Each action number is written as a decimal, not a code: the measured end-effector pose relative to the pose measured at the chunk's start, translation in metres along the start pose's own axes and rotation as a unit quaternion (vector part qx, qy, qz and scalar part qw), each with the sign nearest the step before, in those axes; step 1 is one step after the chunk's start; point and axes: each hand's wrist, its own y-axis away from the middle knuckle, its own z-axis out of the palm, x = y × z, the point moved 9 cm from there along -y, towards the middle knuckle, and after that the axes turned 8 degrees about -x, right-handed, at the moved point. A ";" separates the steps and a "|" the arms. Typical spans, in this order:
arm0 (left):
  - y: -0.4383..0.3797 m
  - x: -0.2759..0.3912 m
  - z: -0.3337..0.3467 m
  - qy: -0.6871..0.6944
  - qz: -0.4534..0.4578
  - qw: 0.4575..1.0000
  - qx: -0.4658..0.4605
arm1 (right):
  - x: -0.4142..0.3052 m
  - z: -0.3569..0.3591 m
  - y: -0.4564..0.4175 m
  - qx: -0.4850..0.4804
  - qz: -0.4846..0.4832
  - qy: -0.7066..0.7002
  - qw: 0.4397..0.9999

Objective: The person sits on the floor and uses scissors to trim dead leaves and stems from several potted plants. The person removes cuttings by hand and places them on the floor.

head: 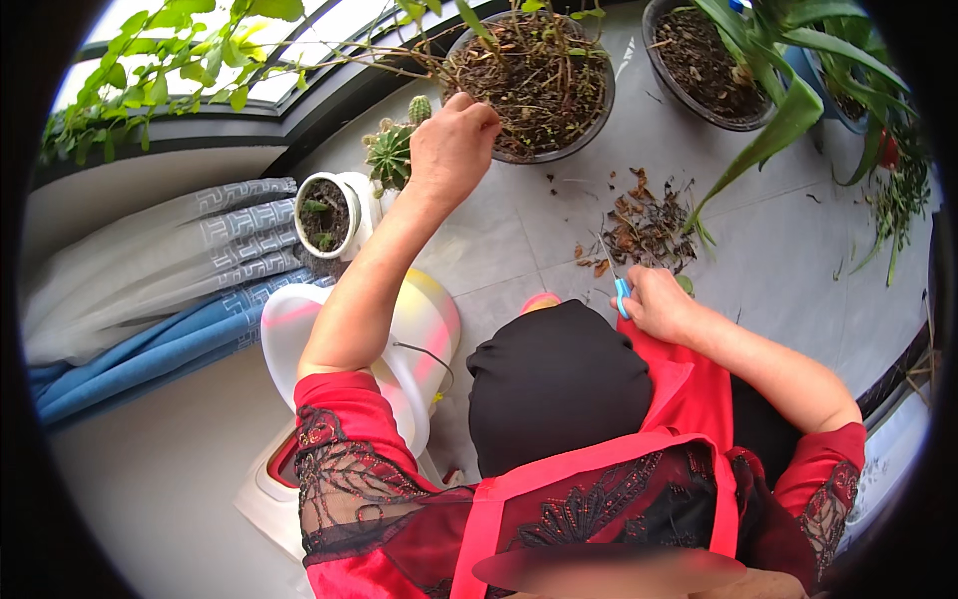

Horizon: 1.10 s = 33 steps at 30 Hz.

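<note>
My left hand (458, 142) is at the near left rim of a large round pot of soil (546, 82), its fingertips pinched together by the base of long leafy stems (374, 54). Whether anything is between those fingertips cannot be made out. Scissors with light blue handles (622, 296) are in my right hand (658, 303), low over my right knee, their blades pointing up and away from me. Just beyond the blades, a heap of dry leaves and plant scraps (651, 228) lies on the grey tiled floor (509, 239).
Cacti (391, 156) and a white pot of soil (325, 216) stand at the left, by gathered curtains (187, 277) and a white plastic container (434, 322). At the upper right is a dark pot (703, 71) beside a broad-leaved plant (797, 112).
</note>
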 end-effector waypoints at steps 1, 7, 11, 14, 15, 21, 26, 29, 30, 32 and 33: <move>0.000 0.000 -0.001 -0.001 -0.003 1.000 -0.014 | -0.001 0.000 -0.001 -0.002 -0.003 -0.010 1.000; 0.006 -0.020 0.012 -0.003 -0.029 0.985 -0.172 | -0.012 -0.003 -0.003 -0.005 -0.007 -0.032 0.999; 0.017 -0.014 0.039 -0.038 -0.054 0.966 -0.251 | -0.017 -0.011 -0.014 0.065 -0.070 -0.042 0.995; 0.027 0.002 0.059 -0.019 -0.057 0.968 -0.242 | -0.035 -0.020 -0.026 0.078 -0.079 -0.026 0.993; 0.029 0.006 0.062 -0.016 -0.053 0.969 -0.241 | -0.040 -0.022 -0.029 0.080 -0.086 -0.029 0.993; 0.022 -0.030 0.056 -0.064 -0.099 0.956 -0.269 | -0.057 -0.036 -0.041 0.089 -0.079 -0.069 0.991; 0.015 -0.074 0.024 -0.031 -0.159 0.960 -0.230 | -0.061 -0.035 -0.043 0.063 -0.070 -0.054 0.994; 0.015 -0.085 0.015 -0.009 -0.170 0.962 -0.214 | -0.065 -0.033 -0.044 0.050 -0.048 -0.046 0.996; 0.015 -0.085 0.014 -0.005 -0.170 0.963 -0.211 | -0.067 -0.033 -0.045 0.051 -0.050 -0.049 0.996; 0.016 -0.079 0.019 0.000 -0.163 0.964 -0.211 | -0.071 -0.033 -0.046 0.053 -0.054 -0.057 0.996; 0.015 -0.074 0.023 0.003 -0.157 0.965 -0.211 | -0.072 -0.032 -0.046 0.051 -0.056 -0.060 0.995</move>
